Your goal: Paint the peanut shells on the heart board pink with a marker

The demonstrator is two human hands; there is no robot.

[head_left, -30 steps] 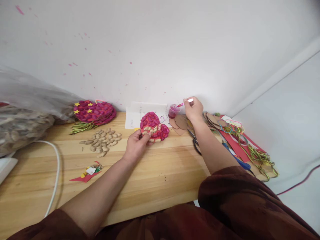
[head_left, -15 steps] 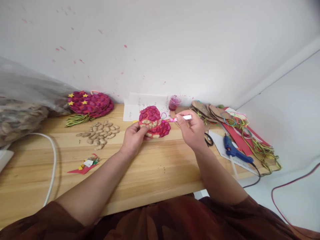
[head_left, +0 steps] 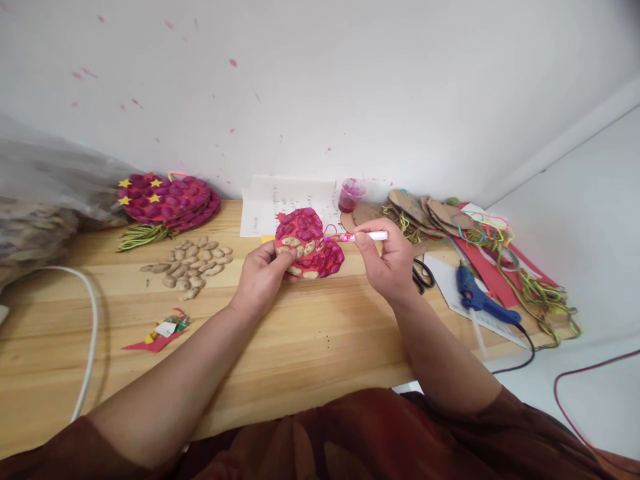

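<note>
My left hand [head_left: 263,273] is closed on the left edge of a red disc covered with peanuts [head_left: 326,259], thumb on top, and holds it tilted above the table. Magenta paint coats many of its peanuts; a band across the middle and some at the lower edge are still bare tan. Between the thumb and fingers of my right hand [head_left: 385,259] is a white-handled paintbrush [head_left: 373,236]. The brush's paint-smeared tip meets the disc near its upper middle. Behind the hands stands a clear plastic cup of magenta paint [head_left: 351,195].
Loose peanuts [head_left: 193,263] and paper scraps [head_left: 165,333] lie at left. Finished magenta peanut discs [head_left: 173,200] lean near a plastic bag of peanuts [head_left: 35,227]. At right are cardboard discs [head_left: 413,210], scissors [head_left: 425,275], a blue glue gun [head_left: 485,303] and green cord [head_left: 545,303].
The brush tip has shifted slightly up and left across the disc. My left hand keeps its hold, and the whole view has moved a little.
</note>
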